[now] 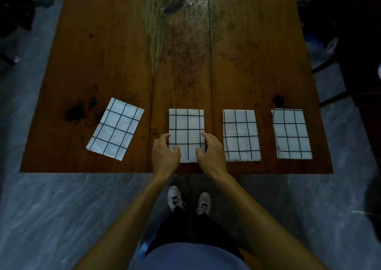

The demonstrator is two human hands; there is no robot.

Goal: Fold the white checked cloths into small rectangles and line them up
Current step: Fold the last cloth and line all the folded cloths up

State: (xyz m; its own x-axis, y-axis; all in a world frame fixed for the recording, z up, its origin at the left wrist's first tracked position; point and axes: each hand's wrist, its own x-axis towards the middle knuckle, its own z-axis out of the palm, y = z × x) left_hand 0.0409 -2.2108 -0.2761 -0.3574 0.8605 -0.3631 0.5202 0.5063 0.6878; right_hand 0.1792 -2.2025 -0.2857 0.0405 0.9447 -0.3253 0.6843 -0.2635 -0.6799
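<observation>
Now | our left hand point(165, 154) and right hand point(211, 153) pinch the second folded cloth's point(186, 125) near side edges, fingers curled | wooden table point(115, 59)

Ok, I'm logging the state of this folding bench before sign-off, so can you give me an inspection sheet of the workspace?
Surface: dark brown plank wooden table, worn and stained along the middle.
Job's things: four folded white black-checked cloths in a row near the front edge; leftmost cloth lies skewed; second cloth, third cloth and rightmost cloth lie straight.
Clutter: nothing seen.
Hands: left hand and right hand grip the second cloth's two sides near its front end.
Cables: nothing seen.
Surroundings: grey marbled floor; dark chair at right; blurred dark items at far left.
</observation>
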